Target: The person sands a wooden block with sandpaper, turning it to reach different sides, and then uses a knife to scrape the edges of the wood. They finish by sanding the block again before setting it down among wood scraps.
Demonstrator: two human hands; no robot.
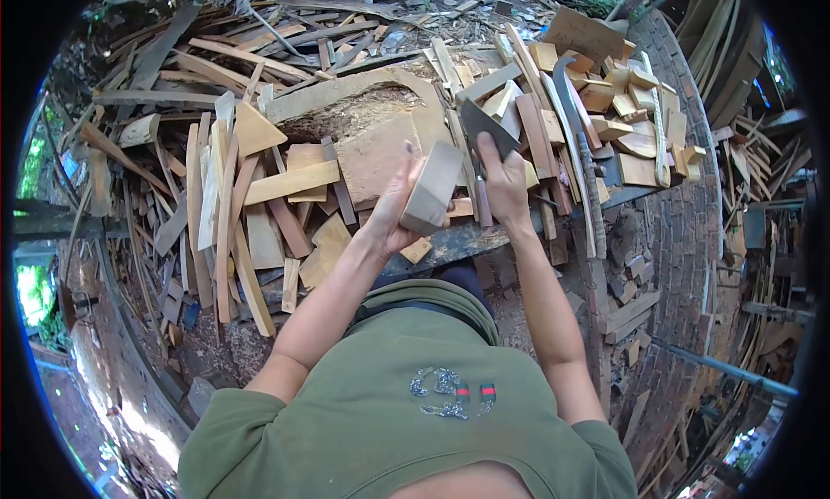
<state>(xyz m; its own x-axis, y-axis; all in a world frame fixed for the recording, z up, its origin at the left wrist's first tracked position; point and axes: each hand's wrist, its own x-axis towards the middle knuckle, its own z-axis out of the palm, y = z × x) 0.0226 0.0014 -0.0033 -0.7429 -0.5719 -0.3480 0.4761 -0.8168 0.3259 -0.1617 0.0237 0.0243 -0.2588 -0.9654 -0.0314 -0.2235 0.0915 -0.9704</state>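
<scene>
My left hand (393, 207) is closed around a wooden block (435, 186) with a greyish face, its fingers wrapping the underside and the thumb along its left side. To the right, my right hand (506, 177) grips a dark, broad flat blade (486, 129), the thumb laid against its face. The blade's upper edge points away from me, up and to the left. Block and blade are held close together over the near edge of the workbench (471, 242). Behind the block sits a large rough wood slab (376, 153) with a hollowed, crumbly section.
Long offcuts (226, 214) lean and pile up on the left. Short cut blocks (635, 101) heap at the back right. A curved, hooked dark tool (572, 88) lies among sticks to my right. A brick surface (674, 214) runs along the right side.
</scene>
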